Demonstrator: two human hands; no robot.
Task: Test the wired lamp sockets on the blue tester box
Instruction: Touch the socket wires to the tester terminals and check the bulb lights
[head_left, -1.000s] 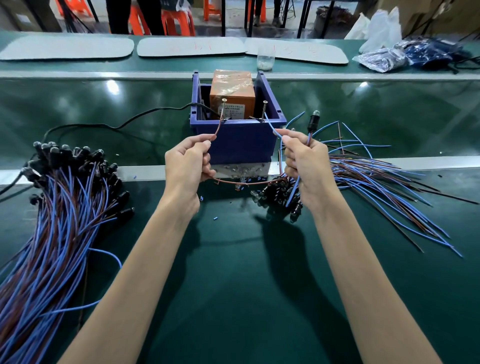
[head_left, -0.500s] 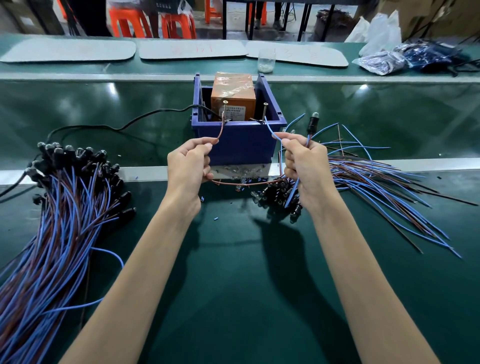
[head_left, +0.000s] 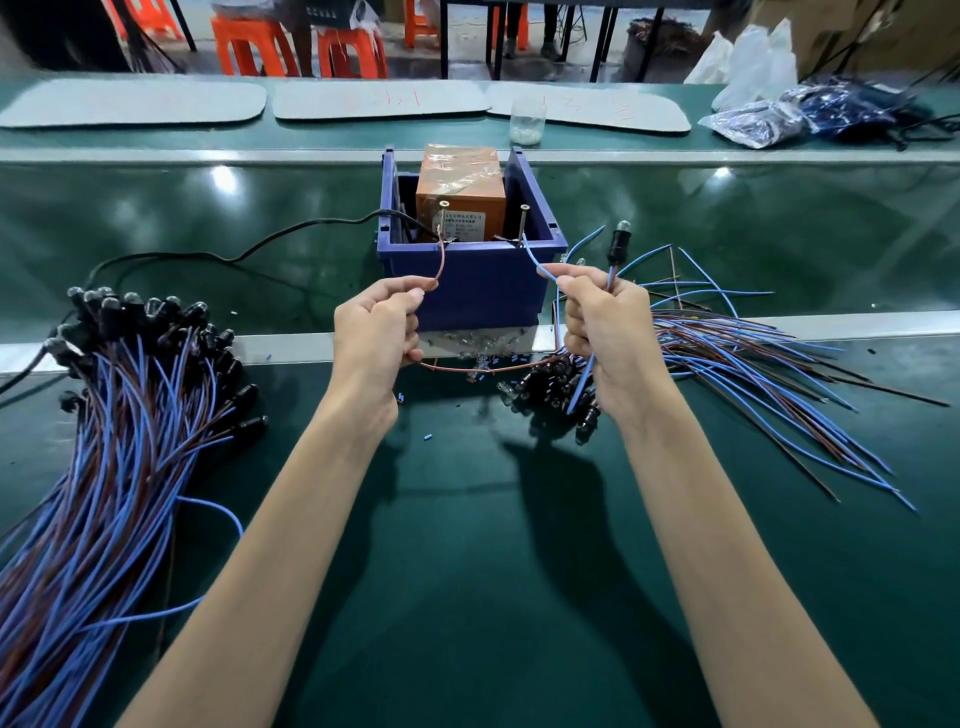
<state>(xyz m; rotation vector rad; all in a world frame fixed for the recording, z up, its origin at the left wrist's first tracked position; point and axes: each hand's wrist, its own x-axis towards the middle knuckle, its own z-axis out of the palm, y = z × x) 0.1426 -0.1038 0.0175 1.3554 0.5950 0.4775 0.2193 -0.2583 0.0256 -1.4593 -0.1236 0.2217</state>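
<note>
Now the left hand (head_left: 376, 332) pinches the brown wire (head_left: 441, 260), its tip raised to a screw (head_left: 442, 215) on the blue tester box (head_left: 478, 280) at twelve o'clock. The right hand (head_left: 608, 332) grips the blue wire (head_left: 532, 257) and the upright lamp socket (head_left: 618, 244).

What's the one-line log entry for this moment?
phase: testing on box | left hand: pinches brown wire at left screw | right hand: pinches blue wire at right screw, holds socket

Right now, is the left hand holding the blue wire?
No, the left hand pinches the brown wire; the right hand holds the blue wire.
</note>
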